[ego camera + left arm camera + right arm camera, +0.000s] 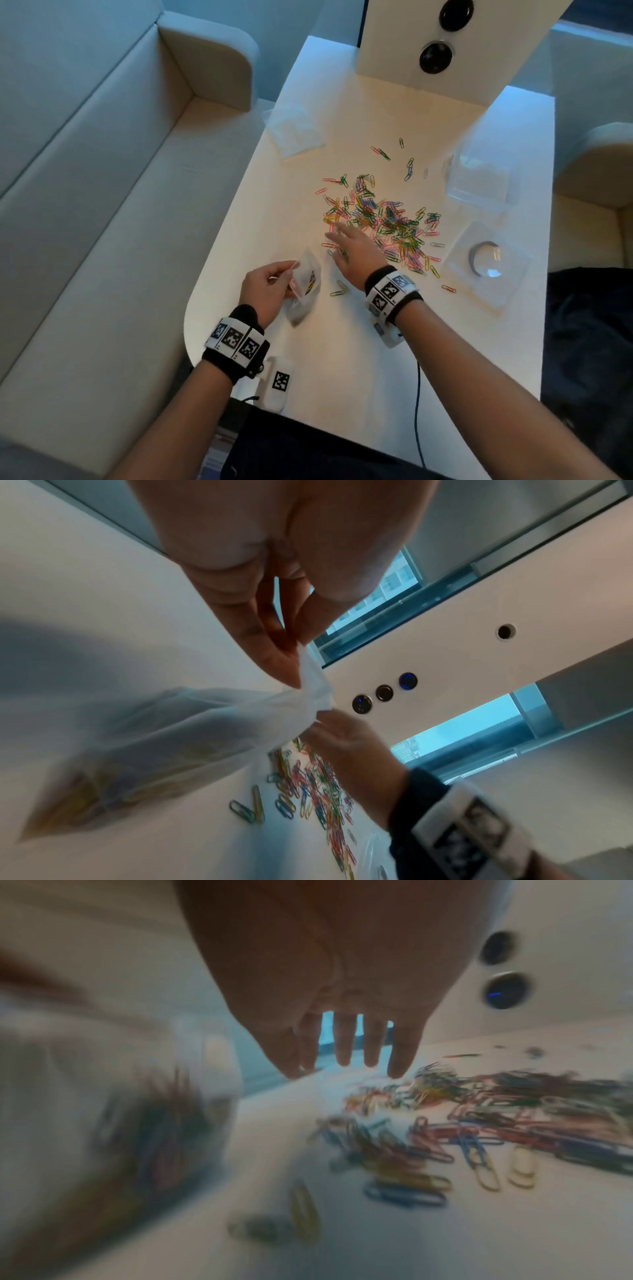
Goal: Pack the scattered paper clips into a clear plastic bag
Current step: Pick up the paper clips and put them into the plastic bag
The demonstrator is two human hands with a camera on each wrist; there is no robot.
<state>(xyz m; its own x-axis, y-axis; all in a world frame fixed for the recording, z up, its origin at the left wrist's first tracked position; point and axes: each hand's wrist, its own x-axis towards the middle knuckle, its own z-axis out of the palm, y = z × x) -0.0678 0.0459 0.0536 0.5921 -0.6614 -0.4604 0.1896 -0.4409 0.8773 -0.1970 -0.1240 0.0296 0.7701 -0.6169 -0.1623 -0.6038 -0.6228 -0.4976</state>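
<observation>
Your left hand (265, 286) pinches the bag (306, 286) at its mouth; the left wrist view shows clips already inside, its long axis tilted, mouth up. Your right hand (352, 251), fingers spread, hovers over the clips (383, 219) on the table (342, 359).

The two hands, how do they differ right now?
The left hand pinches the clear plastic bag at its mouth; the right hand holds nothing. Left fingers are curled, right fingers straight, reaching over the paper clips. Both wear marker wristbands.
</observation>
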